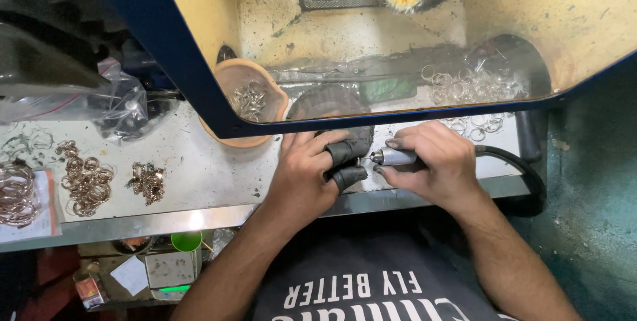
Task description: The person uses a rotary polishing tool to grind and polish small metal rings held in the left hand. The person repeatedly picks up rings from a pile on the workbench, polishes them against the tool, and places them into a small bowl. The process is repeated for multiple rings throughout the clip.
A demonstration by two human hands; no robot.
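My right hand grips a slim metal rotary handpiece whose black cable runs off to the right. The tool's tip points left at a small piece pinched in my left hand. Black finger guards cover that hand's thumb and forefinger. The piece itself is too small and too hidden to make out. Both hands rest at the front edge of the white bench, just under the blue-framed clear shield.
A shallow tan bowl holding rings sits behind the shield at left. Loose silvery rings lie at the right. Heaps of gold-coloured rings and bangles lie at the bench's left. Plastic bags sit behind them.
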